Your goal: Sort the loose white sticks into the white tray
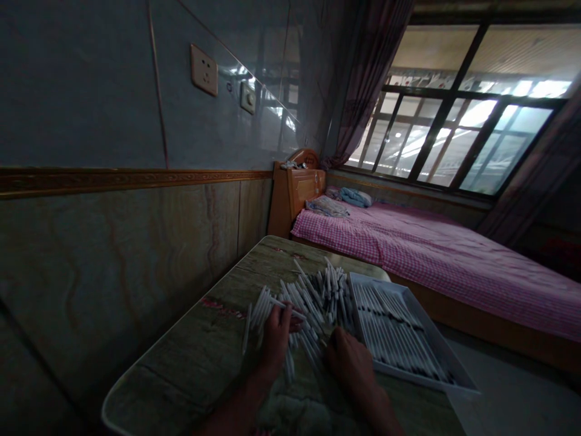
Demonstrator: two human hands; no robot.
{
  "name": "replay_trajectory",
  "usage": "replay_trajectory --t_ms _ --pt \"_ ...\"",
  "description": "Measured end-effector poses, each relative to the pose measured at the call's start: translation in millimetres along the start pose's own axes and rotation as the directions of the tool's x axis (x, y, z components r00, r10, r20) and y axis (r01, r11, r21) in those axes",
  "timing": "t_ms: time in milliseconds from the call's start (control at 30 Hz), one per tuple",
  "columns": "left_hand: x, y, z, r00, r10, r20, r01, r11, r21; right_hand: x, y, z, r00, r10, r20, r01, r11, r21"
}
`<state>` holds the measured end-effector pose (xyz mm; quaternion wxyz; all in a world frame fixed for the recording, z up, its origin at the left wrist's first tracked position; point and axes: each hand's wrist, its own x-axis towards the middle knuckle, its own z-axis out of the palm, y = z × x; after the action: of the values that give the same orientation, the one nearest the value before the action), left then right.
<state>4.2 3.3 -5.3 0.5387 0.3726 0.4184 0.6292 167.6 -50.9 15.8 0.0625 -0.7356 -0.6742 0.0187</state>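
Note:
My left hand is closed on a white stick, shaped like a pen, over a loose spread of similar sticks. To its right my right hand is closed, with its fingertips by the lower edge of the pile; what it grips, if anything, is too dark to make out. Many white sticks with dark parts lie heaped on the table between the hands and the tray. A shallow, pale tray at the right holds rows of such sticks laid side by side.
The marble-patterned table has a rounded left corner and stands near a tiled wall. Behind it is a bed with a pink checked cover and a wooden headboard. A window is beyond.

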Motion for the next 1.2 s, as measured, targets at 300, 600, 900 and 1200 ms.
replay_trajectory --t_ms 300,600,900,1200 --pt "7 4 -6.8 0.985 -0.155 -0.078 0.121 0.937 -0.329 9 3 30 0.978 -0.037 -0.205 0.158 0.776 0.611" --pt "7 9 -6.7 0.973 -0.208 -0.102 0.154 0.911 -0.383 7 2 29 0.951 -0.02 -0.307 0.248 0.639 0.728" --pt "5 11 -5.6 0.968 -0.237 -0.084 0.192 0.912 -0.363 7 1 35 0.949 -0.054 -0.312 0.272 0.642 0.716" --pt "1 11 -1.2 0.991 -0.131 0.035 0.134 0.986 -0.097 4 -2 34 0.9 -0.113 -0.421 0.381 0.672 0.635"
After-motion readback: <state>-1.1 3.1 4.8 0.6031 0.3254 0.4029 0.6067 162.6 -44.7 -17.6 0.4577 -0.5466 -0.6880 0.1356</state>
